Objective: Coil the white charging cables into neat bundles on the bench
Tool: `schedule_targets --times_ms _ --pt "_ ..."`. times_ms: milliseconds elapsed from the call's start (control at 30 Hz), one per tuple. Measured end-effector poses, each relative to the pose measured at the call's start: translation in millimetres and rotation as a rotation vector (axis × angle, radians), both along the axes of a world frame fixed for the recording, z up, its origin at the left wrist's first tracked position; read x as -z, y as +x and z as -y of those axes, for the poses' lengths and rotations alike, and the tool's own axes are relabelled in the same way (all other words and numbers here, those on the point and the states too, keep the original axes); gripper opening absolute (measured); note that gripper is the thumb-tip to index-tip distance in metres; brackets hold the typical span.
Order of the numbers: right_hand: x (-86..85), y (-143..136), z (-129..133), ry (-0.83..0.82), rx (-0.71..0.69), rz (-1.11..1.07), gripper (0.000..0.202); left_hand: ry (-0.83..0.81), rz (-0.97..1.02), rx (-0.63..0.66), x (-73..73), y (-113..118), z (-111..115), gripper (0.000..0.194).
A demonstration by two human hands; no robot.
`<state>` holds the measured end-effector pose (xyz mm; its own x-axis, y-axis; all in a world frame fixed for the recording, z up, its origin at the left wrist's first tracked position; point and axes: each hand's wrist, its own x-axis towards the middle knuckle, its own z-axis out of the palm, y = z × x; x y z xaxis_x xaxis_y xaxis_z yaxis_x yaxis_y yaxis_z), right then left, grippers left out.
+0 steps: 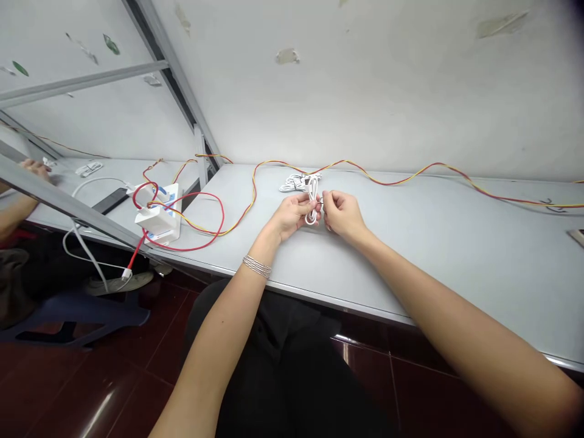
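My left hand (292, 216) holds a small coiled white cable (312, 201), its loops standing up between thumb and fingers above the grey table (347, 267). Close at its right side, my right hand (341, 213) pinches a thin black tie (321, 201) at the middle of the coil. The fingertips of both hands nearly meet there. Just behind my left hand, more bundled white cables (294, 182) lie on the table near the wall.
A red and yellow wire (387, 183) runs along the wall. At left, a power strip (173, 213) carries white chargers (155, 220) beside a metal frame (177, 85). Beyond are a dark phone (111, 201) and another person's hand (36, 169).
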<state>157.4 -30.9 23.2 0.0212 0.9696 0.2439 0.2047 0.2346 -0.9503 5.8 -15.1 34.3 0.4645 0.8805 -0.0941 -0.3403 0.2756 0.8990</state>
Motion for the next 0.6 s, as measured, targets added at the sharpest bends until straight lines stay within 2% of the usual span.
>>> schedule_targets --times_ms 200,333,600 --pt "-1.9 1.2 -1.8 -0.080 -0.004 -0.111 0.061 0.029 -0.031 0.007 -3.0 0.8 1.6 0.020" --pt "-5.5 2.3 -2.3 -0.133 0.021 -0.160 0.061 0.056 -0.059 0.010 -5.0 1.4 3.5 0.018" --pt "-8.2 3.6 1.6 -0.156 -0.037 -0.023 0.035 0.092 -0.160 -0.037 0.3 6.1 1.3 0.013"
